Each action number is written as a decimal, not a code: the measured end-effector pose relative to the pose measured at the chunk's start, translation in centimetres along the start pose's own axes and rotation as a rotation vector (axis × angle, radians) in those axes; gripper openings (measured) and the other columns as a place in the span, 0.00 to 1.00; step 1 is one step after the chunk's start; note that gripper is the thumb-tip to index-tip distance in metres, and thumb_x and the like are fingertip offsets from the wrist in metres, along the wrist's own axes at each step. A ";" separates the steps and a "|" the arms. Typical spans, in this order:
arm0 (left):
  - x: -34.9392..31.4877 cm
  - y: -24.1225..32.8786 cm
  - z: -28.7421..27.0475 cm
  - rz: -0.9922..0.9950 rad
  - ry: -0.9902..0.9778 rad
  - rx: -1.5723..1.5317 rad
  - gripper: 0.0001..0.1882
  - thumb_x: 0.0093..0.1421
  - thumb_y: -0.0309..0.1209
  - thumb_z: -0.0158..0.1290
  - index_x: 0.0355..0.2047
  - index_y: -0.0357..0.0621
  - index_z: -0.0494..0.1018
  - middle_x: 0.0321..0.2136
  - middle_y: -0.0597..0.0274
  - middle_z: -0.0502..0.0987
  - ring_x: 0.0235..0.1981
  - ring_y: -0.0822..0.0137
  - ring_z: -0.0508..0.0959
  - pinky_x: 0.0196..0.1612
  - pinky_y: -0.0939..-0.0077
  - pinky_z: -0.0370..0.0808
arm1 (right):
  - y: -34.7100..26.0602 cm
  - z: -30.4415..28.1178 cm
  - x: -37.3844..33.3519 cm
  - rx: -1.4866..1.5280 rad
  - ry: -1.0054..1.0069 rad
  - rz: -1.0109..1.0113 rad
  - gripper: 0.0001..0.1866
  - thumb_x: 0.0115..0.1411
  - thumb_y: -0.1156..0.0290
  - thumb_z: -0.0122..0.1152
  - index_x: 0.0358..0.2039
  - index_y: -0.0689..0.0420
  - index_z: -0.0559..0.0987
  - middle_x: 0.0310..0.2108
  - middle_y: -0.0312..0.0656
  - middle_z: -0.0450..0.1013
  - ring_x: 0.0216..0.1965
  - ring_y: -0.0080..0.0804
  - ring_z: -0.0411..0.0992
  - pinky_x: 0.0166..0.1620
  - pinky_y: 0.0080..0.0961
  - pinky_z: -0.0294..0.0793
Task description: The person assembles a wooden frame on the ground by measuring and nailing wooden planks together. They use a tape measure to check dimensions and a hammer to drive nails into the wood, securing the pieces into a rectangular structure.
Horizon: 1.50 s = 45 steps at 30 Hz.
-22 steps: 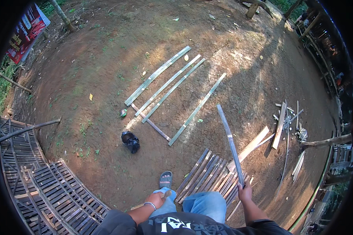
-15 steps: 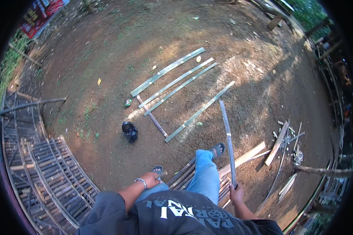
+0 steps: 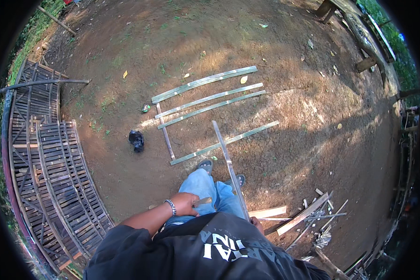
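We stand outdoors on bare brown earth [image 3: 126, 177], dry and cracked toward the middle, with sunlit patches and long shadows across it. Small grass tufts and fallen leaves dot the surface, and a yellow leaf [image 3: 243, 80] lies near the topmost of several green strips [image 3: 224, 149]. These are spread roughly side by side on the ground ahead of us, with a thin brown stick [image 3: 166, 135] running crosswise at their left ends. Left of that stick sits a crumpled black bundle [image 3: 136, 141], and a small green-and-white object [image 3: 146, 108] is near the stick's upper end.

In our right hand [image 3: 256, 224], partly hidden by our dark shirt [image 3: 182, 247], the fingers are wrapped about the lower end of a long bamboo strip [image 3: 229, 162]; it slants up and leftward, passing in front of the nearest green one. The fingers of our left hand [image 3: 186, 204] are clenched on a short piece of wood [image 3: 202, 201], above our jeans [image 3: 200, 184].

Along the left side stand slatted bamboo platforms [image 3: 56, 161], a dark pole [image 3: 46, 82] reaching out over the farther one. At lower right, pale boards [image 3: 303, 213] lie among scattered scraps. Greenery [image 3: 405, 56] borders the yard at upper right.
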State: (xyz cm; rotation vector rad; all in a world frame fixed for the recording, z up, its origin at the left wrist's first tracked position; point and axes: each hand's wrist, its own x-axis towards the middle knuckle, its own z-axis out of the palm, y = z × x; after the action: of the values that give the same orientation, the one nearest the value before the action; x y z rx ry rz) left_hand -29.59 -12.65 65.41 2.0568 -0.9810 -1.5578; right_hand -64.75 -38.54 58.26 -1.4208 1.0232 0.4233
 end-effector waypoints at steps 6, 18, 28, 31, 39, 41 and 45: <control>5.5 1.7 0.1 0.069 0.086 0.053 0.16 0.52 0.41 0.66 0.37 0.48 0.76 0.32 0.55 0.82 0.36 0.54 0.82 0.40 0.60 0.77 | -8.6 -7.9 1.8 -0.124 0.045 -0.015 0.16 0.57 0.64 0.71 0.40 0.59 0.76 0.28 0.44 0.75 0.32 0.29 0.73 0.38 0.28 0.70; 10.9 9.3 -3.3 -0.087 0.118 -0.487 0.13 0.56 0.40 0.63 0.34 0.47 0.76 0.29 0.60 0.79 0.31 0.64 0.76 0.38 0.67 0.74 | -16.5 -21.3 7.9 -0.508 -0.009 -0.175 0.20 0.57 0.58 0.69 0.38 0.58 0.72 0.31 0.60 0.75 0.36 0.60 0.75 0.40 0.46 0.71; 20.5 23.8 6.4 -0.201 0.142 -0.525 0.12 0.63 0.35 0.57 0.45 0.48 0.79 0.43 0.55 0.83 0.44 0.61 0.81 0.50 0.66 0.76 | -18.1 -41.4 15.5 -0.805 -0.343 -0.022 0.20 0.61 0.58 0.62 0.46 0.58 0.72 0.39 0.60 0.77 0.45 0.59 0.77 0.44 0.49 0.73; 18.8 29.1 6.4 -0.216 0.126 -0.696 0.18 0.66 0.28 0.52 0.55 0.48 0.78 0.52 0.57 0.82 0.53 0.63 0.80 0.59 0.69 0.73 | -16.6 -46.9 14.9 -0.586 -0.449 -0.025 0.17 0.61 0.60 0.66 0.41 0.57 0.73 0.33 0.44 0.74 0.36 0.37 0.74 0.41 0.36 0.72; 22.9 26.8 15.4 0.035 0.195 -0.970 0.21 0.65 0.33 0.55 0.59 0.46 0.75 0.55 0.50 0.79 0.55 0.59 0.79 0.61 0.67 0.72 | -13.0 -50.7 14.7 -0.710 -0.605 0.111 0.16 0.60 0.62 0.69 0.39 0.56 0.73 0.30 0.42 0.75 0.35 0.36 0.76 0.40 0.34 0.75; 23.9 27.3 16.3 0.091 0.172 -0.945 0.23 0.64 0.35 0.58 0.59 0.45 0.74 0.53 0.50 0.80 0.53 0.59 0.80 0.59 0.66 0.73 | -14.7 -50.6 13.5 -0.760 -0.605 0.158 0.17 0.59 0.61 0.69 0.39 0.57 0.73 0.30 0.43 0.75 0.35 0.38 0.77 0.40 0.36 0.75; 25.3 25.1 13.3 -0.163 -0.083 -0.828 0.25 0.62 0.40 0.61 0.57 0.44 0.74 0.43 0.51 0.84 0.44 0.59 0.83 0.51 0.64 0.77 | -15.5 -48.0 13.8 -0.842 -0.514 0.285 0.18 0.59 0.60 0.69 0.39 0.57 0.73 0.30 0.46 0.76 0.35 0.40 0.78 0.40 0.38 0.75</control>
State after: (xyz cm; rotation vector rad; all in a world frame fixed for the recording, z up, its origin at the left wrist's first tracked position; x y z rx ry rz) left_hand -46.07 -46.63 60.76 1.5018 -0.1142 -1.7371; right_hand -60.94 -90.27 64.56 -1.7463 0.6274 1.4743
